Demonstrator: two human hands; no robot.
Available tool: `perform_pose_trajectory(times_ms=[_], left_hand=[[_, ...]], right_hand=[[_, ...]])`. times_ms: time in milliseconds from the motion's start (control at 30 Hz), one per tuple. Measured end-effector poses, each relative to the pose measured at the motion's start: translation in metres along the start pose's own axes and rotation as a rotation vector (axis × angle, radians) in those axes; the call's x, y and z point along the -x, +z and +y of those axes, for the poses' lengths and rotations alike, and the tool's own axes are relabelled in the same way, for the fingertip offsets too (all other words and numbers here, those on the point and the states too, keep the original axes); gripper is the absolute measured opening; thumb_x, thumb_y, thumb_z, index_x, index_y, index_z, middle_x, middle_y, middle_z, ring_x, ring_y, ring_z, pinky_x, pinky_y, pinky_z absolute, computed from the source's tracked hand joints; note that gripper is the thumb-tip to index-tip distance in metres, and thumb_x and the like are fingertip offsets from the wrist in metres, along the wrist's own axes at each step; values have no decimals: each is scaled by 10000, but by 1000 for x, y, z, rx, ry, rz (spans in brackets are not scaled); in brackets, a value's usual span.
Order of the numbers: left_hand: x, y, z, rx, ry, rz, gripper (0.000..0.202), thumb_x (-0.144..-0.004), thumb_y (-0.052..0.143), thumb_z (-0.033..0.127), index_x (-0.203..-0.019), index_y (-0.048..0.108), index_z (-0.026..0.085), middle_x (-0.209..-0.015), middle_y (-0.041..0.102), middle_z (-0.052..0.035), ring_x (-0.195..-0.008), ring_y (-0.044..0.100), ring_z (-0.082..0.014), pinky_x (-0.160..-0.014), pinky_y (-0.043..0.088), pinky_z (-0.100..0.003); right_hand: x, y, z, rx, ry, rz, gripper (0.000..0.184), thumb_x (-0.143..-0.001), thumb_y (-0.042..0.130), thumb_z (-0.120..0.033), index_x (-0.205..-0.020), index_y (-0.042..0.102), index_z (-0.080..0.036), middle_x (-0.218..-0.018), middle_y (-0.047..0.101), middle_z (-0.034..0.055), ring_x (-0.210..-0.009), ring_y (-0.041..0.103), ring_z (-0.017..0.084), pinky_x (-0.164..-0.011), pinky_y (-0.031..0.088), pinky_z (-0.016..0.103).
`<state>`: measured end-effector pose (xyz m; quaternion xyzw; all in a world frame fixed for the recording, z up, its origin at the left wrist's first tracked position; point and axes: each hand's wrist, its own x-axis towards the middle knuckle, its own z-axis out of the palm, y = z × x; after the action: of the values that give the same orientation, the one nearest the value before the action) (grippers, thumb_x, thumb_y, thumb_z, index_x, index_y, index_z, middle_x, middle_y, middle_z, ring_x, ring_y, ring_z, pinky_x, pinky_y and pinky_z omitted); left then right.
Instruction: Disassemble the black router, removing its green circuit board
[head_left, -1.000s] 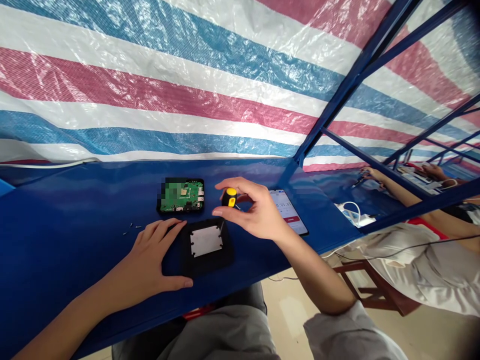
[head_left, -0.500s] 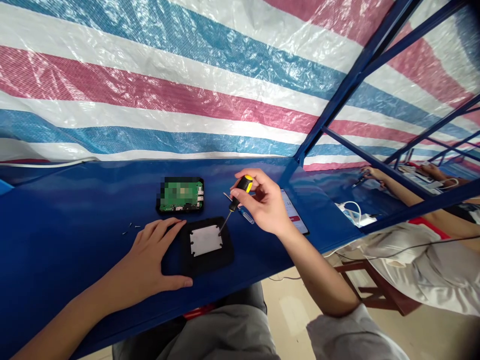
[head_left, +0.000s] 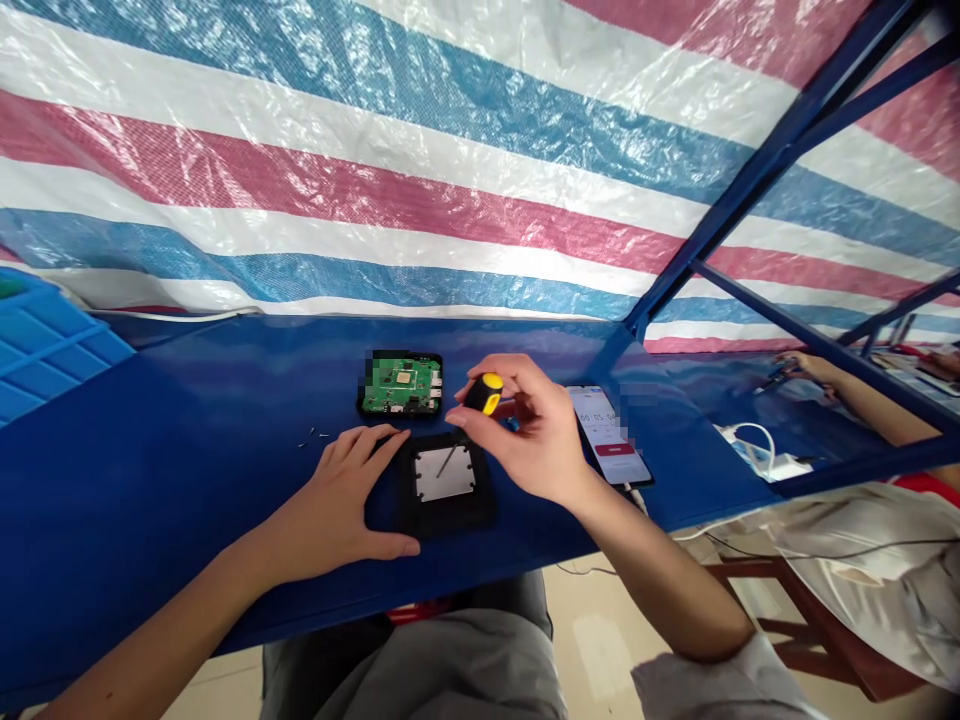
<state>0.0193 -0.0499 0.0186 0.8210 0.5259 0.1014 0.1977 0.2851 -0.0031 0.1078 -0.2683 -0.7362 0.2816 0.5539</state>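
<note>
My right hand [head_left: 529,425] is closed around the yellow and black handle of a screwdriver [head_left: 489,394]. Its thin shaft slants down over a silver-white plate [head_left: 435,487] set in a black case part [head_left: 450,520]; whether the tip touches the plate, I cannot tell. Along the case part's left side lies my left hand [head_left: 349,500], fingers spread, with the index fingertip at the upper corner and the thumb by the lower one. Behind them a green circuit board [head_left: 401,384] sits in a black shell. Several small screws [head_left: 313,437] lie left of it.
A phone [head_left: 611,430] showing a timer lies to the right. My right hand mostly hides a blue tool [head_left: 512,424]. A blue compartment tray [head_left: 52,345] stands at far left, a blue frame post [head_left: 675,270] at right. A co-worker's hand [head_left: 810,372] is beyond.
The screwdriver's tip has shifted from the plate's right edge to over its middle, and the handle is tilted more toward me. The view has turned left, bringing in the blue tray.
</note>
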Motion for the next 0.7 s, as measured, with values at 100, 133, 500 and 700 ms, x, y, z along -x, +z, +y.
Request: perform_pose_trajectory(times_ms=[100, 133, 500, 700], left_hand=[[0, -1, 2, 2, -10, -7, 1183, -795, 675, 931, -1748, 283, 349, -1771, 342, -146, -1626, 252, -520, -1215, 432, -711], [-1, -2, 2, 0, -13, -11, 1185, -795, 670, 935, -1748, 284, 347, -1767, 347, -152, -1626, 248, -526, -1214, 428, -719], [-1, 2, 1, 4, 22, 30, 1142, -800, 677, 920, -1716, 371, 310, -1695, 449, -163, -1594, 325, -501, -1205, 450, -671], [-1, 2, -1, 31, 34, 35, 1130, -797, 695, 910, -1713, 369, 335, -1687, 456, -165, -1595, 322, -503, -1209, 438, -680]], right_hand=[[-4, 14, -4, 31, -93, -50, 278, -929, 847, -325, -1117, 655, -255, -953, 747, -14, -778, 718, 116, -625, 630, 174], [-5, 17, -5, 47, -117, -63, 270, -931, 842, -312, -1117, 656, -251, -966, 758, -10, -774, 723, 115, -635, 636, 172], [-2, 26, 0, 141, -168, -106, 261, -944, 807, -264, -1157, 655, -262, -1035, 788, 5, -819, 778, 150, -679, 663, 206], [-4, 24, -7, 123, -154, -164, 256, -943, 806, -223, -1157, 669, -258, -1105, 804, 41, -950, 806, 187, -781, 679, 229]])
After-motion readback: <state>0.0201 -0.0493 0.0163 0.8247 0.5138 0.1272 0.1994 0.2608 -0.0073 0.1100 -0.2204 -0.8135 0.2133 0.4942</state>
